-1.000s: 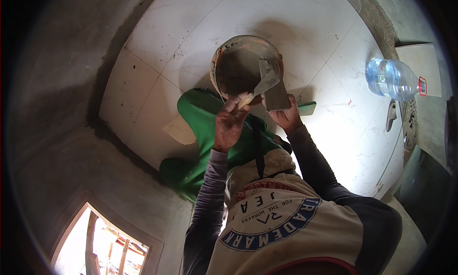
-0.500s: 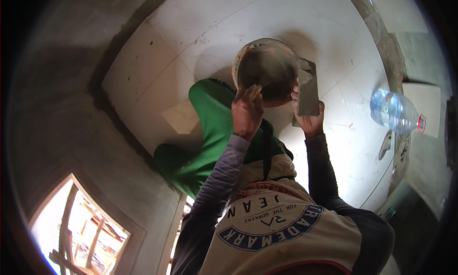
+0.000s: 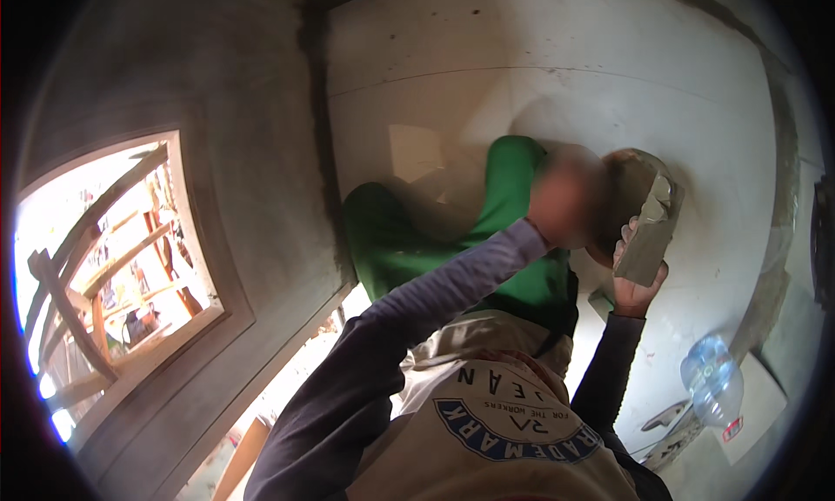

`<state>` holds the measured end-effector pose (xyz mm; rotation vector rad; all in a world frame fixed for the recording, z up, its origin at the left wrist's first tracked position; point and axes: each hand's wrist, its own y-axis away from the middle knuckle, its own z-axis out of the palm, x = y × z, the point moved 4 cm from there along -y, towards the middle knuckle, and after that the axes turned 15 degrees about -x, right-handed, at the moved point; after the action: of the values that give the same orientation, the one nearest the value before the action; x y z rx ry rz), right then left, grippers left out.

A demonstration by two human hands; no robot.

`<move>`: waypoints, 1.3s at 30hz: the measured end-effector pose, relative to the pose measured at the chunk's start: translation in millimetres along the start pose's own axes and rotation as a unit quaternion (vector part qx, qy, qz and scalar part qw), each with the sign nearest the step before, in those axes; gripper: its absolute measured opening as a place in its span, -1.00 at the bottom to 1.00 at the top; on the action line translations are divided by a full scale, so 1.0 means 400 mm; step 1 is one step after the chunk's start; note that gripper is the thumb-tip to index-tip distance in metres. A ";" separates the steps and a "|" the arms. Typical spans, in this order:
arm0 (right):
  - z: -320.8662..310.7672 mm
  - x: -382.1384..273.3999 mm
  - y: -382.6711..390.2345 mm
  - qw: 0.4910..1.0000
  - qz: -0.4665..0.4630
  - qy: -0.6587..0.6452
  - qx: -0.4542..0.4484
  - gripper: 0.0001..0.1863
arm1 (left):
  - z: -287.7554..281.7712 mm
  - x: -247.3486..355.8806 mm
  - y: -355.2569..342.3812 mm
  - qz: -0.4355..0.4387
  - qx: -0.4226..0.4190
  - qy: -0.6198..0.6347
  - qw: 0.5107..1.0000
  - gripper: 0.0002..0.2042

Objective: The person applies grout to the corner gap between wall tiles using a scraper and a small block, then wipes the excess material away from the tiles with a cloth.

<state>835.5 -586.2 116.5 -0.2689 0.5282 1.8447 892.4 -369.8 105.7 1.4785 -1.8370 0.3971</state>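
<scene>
My right hand (image 3: 639, 294) is closed round a narrow, flat grey rectangular slab (image 3: 651, 240), held tilted. A ragged smear of wet grey paste (image 3: 659, 195) lies along its upper end. Just beyond the slab stands a round bucket (image 3: 648, 157), dark inside and partly hidden by my hands. My left hand (image 3: 570, 197) hovers in front of the bucket's left side, beside my green-trousered knee (image 3: 513, 166). Heavy blur smears its fingers, so I cannot see whether they hold anything.
A clear plastic bottle (image 3: 711, 379) lies on the right near a pale tile (image 3: 757, 410). Beside it is a small metal tool (image 3: 665, 417). A square tile piece (image 3: 416, 151) rests on the large pale floor tiles. On the left, a grey wall holds a window opening (image 3: 130, 275).
My view has turned, so the bucket, slab and bottle sit further right in it. My left hand has left the bucket's near rim and is now blurred. My right hand still holds the slab.
</scene>
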 end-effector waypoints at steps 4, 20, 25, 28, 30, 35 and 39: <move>-0.059 0.154 -0.102 0.996 0.078 -0.032 -0.010 -0.15 | -0.176 -0.279 0.148 -0.222 0.088 0.172 0.956 -0.60; 0.246 1.409 -0.790 0.911 0.325 0.124 -0.219 -0.60 | -0.279 -0.723 0.608 -0.537 0.152 0.013 0.830 -0.41; 0.307 1.532 -0.867 0.863 0.217 0.425 -0.167 -0.68 | -0.280 -0.756 0.574 -0.545 0.121 0.025 0.829 -0.48; 0.372 1.560 -0.822 0.775 0.055 0.615 -0.135 -0.72 | -0.255 -0.787 0.589 -0.552 0.089 0.023 0.829 -0.45; 0.377 1.559 -0.743 0.780 -0.003 0.613 -0.123 -0.77 | -0.244 -0.802 0.586 -0.558 0.055 0.051 0.826 -0.45; 0.403 1.449 -0.577 0.814 0.052 0.555 -0.161 -0.66 | -0.269 -0.769 0.577 -0.501 0.055 0.029 0.863 -0.46; 0.365 1.438 -0.782 0.758 0.043 0.617 -0.209 -0.62 | -0.267 -0.745 0.526 -0.544 0.063 -0.011 0.837 -0.50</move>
<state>949.2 46.4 -75.6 -1.8651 0.9908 1.6365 753.3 -29.0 11.8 2.3211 -0.7246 -0.0811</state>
